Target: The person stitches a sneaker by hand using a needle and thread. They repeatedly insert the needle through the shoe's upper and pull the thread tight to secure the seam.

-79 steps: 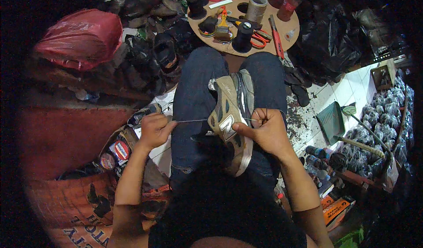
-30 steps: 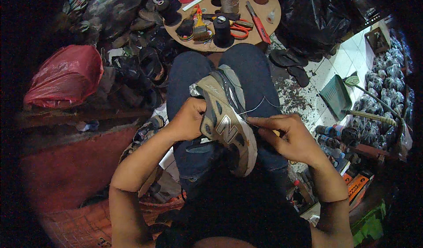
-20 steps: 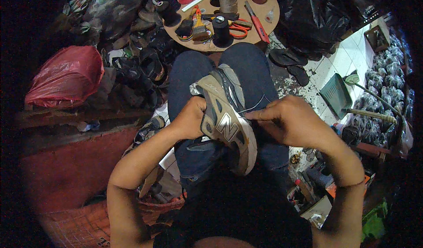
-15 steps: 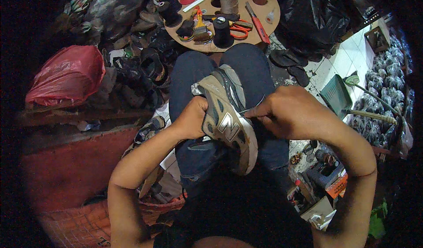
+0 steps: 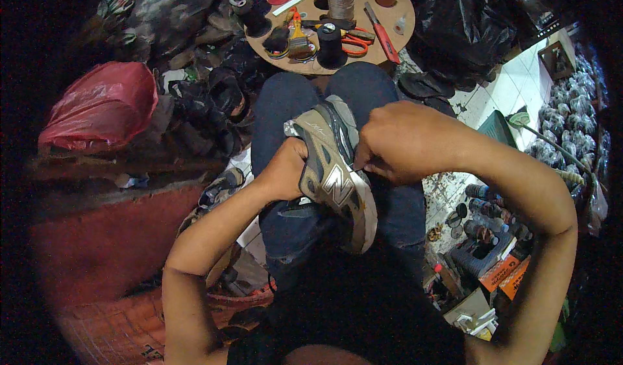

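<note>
A beige and grey sneaker (image 5: 337, 186) lies tilted lengthwise across my jeans-covered legs (image 5: 289, 92), its white midsole toward the right. My left hand (image 5: 278, 173) grips its left side, fingertips hidden inside or behind the shoe. My right hand (image 5: 396, 144) is bent over the midsole edge on the right, fingers curled and pinched against it; what they hold is too hidden to make out.
Beyond my knees, a round wooden board (image 5: 402, 24) bears several spools, brushes, orange scissors (image 5: 357, 44) and a red-handled tool (image 5: 383, 34). A red plastic bag (image 5: 97, 105) sits left. A dustpan (image 5: 496, 128), bottles (image 5: 487, 229) and wrapped bundles (image 5: 564, 112) are right.
My hands were pulling a thread apart; the left then moved onto the shoe. My right hand has since swung upward and turned over at the midsole, hiding much of the thread.
</note>
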Tool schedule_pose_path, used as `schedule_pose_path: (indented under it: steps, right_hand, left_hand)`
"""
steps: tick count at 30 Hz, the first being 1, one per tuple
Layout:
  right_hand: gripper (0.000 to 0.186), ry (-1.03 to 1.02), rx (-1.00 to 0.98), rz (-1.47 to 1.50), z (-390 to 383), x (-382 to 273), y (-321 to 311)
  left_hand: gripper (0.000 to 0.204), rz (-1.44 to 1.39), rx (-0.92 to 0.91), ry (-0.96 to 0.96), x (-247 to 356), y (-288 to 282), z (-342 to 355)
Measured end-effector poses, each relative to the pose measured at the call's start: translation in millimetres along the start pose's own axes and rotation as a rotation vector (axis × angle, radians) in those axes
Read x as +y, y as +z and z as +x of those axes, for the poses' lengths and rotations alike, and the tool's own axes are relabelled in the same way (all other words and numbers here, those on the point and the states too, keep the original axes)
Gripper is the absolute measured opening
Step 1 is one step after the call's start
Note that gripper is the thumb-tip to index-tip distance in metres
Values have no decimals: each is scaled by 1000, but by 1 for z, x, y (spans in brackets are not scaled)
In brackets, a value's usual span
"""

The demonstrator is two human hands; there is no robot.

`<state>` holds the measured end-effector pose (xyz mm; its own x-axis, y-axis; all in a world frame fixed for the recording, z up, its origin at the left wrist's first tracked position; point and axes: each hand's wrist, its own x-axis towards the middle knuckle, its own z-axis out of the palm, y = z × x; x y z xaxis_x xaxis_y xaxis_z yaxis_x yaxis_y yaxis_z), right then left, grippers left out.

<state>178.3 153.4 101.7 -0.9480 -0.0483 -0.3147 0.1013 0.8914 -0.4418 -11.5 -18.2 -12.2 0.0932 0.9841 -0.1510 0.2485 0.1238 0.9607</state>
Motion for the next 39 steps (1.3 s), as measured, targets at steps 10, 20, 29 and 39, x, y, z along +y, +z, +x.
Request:
schedule_pose_path:
  steps: [10, 20, 29, 39]
  right_hand:
    - [12, -51, 56, -95, 7, -1, 15]
    - [27, 6, 127, -151, -23, -11, 27]
    - [16, 98, 334, -167, -32, -16, 55]
    - [88, 478, -203, -37, -65, 32, 18]
  left_hand:
    - [16, -14, 8, 1, 3, 4, 3]
    - [20, -36, -72, -25, 8, -5, -3]
    - [18, 8, -125, -19, 8, -7, -2]
    - [16, -73, -54, -40, 1, -16, -8]
